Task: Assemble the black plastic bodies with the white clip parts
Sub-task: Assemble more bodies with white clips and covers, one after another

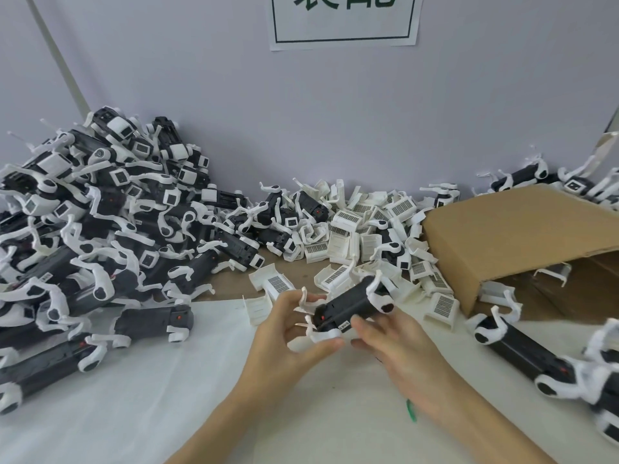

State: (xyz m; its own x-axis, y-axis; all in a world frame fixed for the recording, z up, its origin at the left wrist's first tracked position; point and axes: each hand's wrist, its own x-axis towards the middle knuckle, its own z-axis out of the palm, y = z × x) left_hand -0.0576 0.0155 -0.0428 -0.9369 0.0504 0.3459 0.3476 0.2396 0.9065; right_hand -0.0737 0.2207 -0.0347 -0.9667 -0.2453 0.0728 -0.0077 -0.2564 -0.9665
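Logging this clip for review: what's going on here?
A person holds one black body in both hands, the left hand at its near end by a white clip, the right hand underneath. Finished units are heaped at left; loose white clip parts lie beside a cardboard box.

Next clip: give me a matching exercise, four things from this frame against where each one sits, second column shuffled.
Things:
1. black body
2. cardboard box
3. big pile
4. paper sign

Places:
A. on the wall, top
B. held in both hands, centre
C. left side of the table
D. on its side, right

Pairs: 1-B, 2-D, 3-C, 4-A. The left hand and the right hand both grip the body.
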